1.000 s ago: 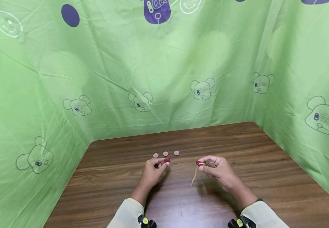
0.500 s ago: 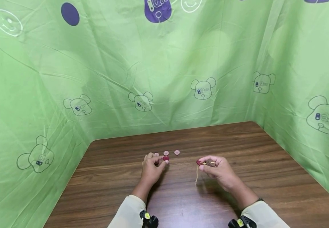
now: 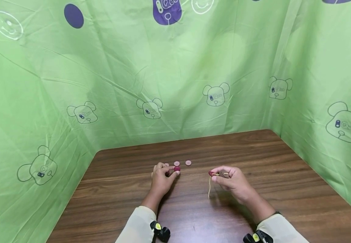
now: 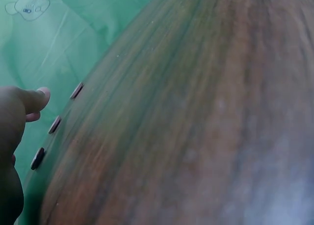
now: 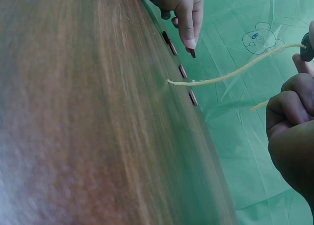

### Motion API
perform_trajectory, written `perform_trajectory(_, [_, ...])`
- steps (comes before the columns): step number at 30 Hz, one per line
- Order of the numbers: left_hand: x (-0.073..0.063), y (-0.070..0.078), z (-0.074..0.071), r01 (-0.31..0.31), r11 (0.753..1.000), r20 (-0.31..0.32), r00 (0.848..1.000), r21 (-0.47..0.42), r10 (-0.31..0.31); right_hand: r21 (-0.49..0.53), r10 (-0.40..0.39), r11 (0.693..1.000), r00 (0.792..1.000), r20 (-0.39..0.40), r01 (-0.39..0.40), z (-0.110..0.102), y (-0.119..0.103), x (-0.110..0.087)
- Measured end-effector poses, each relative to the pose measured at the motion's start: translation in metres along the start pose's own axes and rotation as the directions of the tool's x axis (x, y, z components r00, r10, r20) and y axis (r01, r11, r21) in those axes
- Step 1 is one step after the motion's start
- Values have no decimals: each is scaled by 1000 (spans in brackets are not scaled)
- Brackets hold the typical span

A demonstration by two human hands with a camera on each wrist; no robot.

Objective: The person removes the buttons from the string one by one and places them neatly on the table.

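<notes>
Clock as in head view, twelve at the far edge of the brown tabletop [image 3: 127,195]. Left hand [image 3: 161,182]: grip closed, thumb and forefinger pinching the left red button [image 3: 177,168]; cannot tell whether it clears the wood. Around that button, three pink buttons [image 3: 188,163] in a row: one at about ten o'clock, partly behind the fingers, one at twelve, just beside, one at two. Right hand [image 3: 234,182]: well apart at three o'clock from the left, grip closed on the right red button [image 3: 211,173], held clear of the surface. Yellow cord [image 5: 222,78] shows on both sides of it, one end hanging toward six; holes too small to make out. Pale sleeves [image 3: 137,226] at both wrists. Green cloth [image 3: 187,121] beyond, at twelve, bear faces printed.
</notes>
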State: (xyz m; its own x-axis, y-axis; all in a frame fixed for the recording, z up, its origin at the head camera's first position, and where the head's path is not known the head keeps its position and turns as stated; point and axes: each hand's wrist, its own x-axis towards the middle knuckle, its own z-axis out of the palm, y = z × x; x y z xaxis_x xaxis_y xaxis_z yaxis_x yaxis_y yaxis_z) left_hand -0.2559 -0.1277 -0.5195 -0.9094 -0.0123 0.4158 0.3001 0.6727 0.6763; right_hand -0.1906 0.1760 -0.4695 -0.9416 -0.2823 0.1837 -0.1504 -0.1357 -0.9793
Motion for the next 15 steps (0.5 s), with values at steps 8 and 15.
perform_trajectory(8, [1,-2,3,21,1000,11,1000,11,-21,-14,6,1000,1000,1,-6,1,0,0])
perform_trajectory(15, [2,-6,5,32,999,25,999,12,-32,-20,21,1000,1000,-10,-22,2,1,0])
